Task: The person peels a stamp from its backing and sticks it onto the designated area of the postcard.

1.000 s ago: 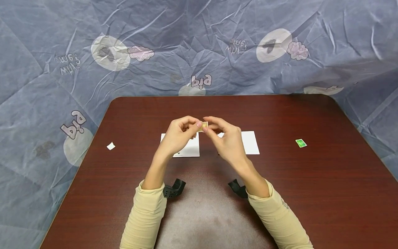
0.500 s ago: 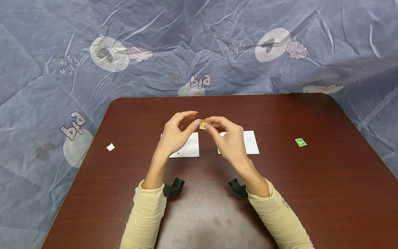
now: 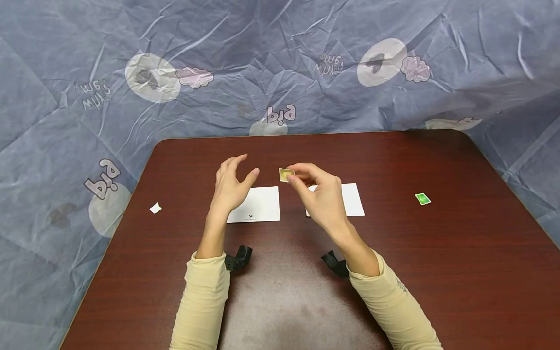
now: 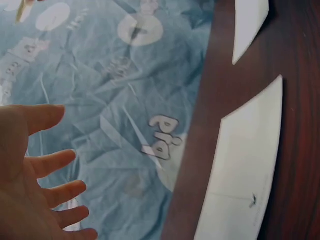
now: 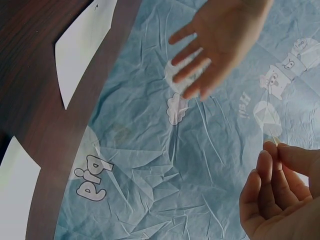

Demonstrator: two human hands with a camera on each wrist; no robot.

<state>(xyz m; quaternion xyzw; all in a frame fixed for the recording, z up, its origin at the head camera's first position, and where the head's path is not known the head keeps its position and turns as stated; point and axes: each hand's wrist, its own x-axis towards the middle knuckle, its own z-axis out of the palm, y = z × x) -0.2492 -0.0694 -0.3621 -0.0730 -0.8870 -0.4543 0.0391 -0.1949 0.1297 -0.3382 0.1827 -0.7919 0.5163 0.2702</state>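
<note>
In the head view, my right hand (image 3: 321,197) pinches a small yellow stamp (image 3: 285,174) with a pale border between thumb and fingers, raised over the table. The right wrist view shows this stamp (image 5: 275,141) nearly edge-on at the fingertips. My left hand (image 3: 229,187) is apart from the stamp, to its left, with fingers spread and nothing in it. Below the left hand lies a white card (image 3: 262,204) with a small dark bird-like mark. Another white card (image 3: 353,200) is partly hidden behind the right hand.
A green stamp (image 3: 423,199) lies on the right part of the brown table (image 3: 459,272). Toward the left edge is a small white paper piece (image 3: 155,208). A printed blue-grey cloth (image 3: 245,58) hangs behind the table. Black wrist mounts (image 3: 239,257) stick out at both sleeves.
My left hand has let go of the yellow stamp and moved away to the left, its fingers spreading. The right hand keeps the stamp in nearly the same place.
</note>
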